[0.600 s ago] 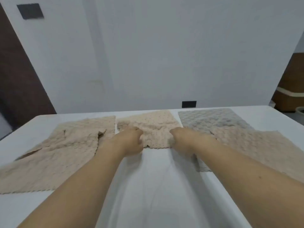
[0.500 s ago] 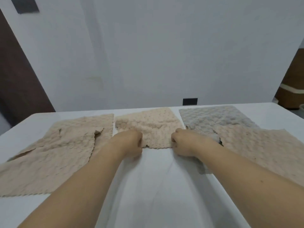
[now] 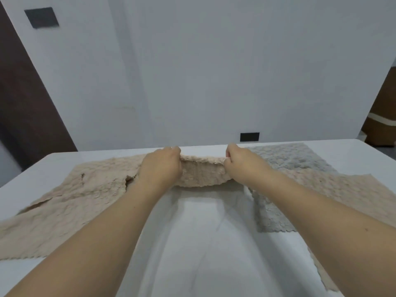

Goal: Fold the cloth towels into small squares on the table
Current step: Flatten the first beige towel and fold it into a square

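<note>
- The left hand (image 3: 159, 168) is pinching the left end of the beige middle towel (image 3: 202, 173), its fingers (image 3: 172, 150) curled over the cloth's upper edge.
- The right hand (image 3: 244, 162) is gripping the right end of the same towel, fingers curled tightly round the edge.
- The middle towel is stretching between the two hands near the far side of the white counter (image 3: 199, 243); its upper edge is lifting off the surface, and its scalloped lower edge is hanging just above the counter, casting a shadow beneath.
- A large beige towel (image 3: 70, 202) is lying spread on the counter's left part, with wrinkles and a flap turned over near the left wrist.
- A grey towel (image 3: 287, 157) is lying flat on the right, just beside the right hand, and its near part is showing under the right forearm.
- Another beige towel (image 3: 342, 189) is lying over the grey one further right, partly hidden by the right forearm.
- Both forearms are reaching forward over the bare middle of the counter.
- A white wall (image 3: 214, 71) is standing behind the counter, carrying a dark plate (image 3: 249, 136) low down.
</note>
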A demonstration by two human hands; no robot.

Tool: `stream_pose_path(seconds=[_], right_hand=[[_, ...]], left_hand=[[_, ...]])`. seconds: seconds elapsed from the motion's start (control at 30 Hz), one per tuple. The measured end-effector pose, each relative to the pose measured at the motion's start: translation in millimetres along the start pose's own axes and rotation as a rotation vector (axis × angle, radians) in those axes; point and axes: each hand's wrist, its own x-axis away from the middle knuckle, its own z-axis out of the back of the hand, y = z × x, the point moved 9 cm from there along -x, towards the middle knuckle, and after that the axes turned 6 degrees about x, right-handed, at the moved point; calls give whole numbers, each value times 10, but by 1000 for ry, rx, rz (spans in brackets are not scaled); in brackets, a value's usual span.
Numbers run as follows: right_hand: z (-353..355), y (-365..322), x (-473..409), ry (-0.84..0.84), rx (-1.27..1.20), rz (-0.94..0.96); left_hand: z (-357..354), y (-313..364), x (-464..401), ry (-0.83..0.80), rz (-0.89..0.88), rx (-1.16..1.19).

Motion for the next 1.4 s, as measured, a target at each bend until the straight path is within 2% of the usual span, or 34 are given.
stream_pose_path(seconds=[0.1,0.27,0.33,0.5,0.57,0.67,0.87,1.0,1.07,1.17,1.3,1.4], right_hand=[[334,-153,187,-76,-81,26],[999,-369,716,-238,-356,-1],[1272,-455,1000,-292,-503,-30],[1824,-691,1678,-519,-879,64],[1966,-704,1829,-542,-958,101],[1981,-650,1932,-534,-1024,78],[1377,-351,1848,-570,-723,-94],[767,-171,1623,-516,-432,-173],[386,-92,1477,-497,-330,-194],[-162,19,1259,-475,-109,-178],[-599,33,1026,-400,89,-96],[-675,83,898,-300,202,-96]], left_hand=[[480,36,14,42,39,32],[1438,207,319,130,41,12],[1752,272,476,109,20,16],[2400,271,919,-17,10,449],[2612,262,1085,-38,60,605],[2726,277,1226,-88,94,663],[2260,267,1280,-235,104,616],[1467,133,1275,-311,137,497],[957,39,1293,-354,121,335],[253,-79,1369,-372,72,147],[-372,-218,1399,-394,52,161],[-496,-255,1334,-311,23,113]])
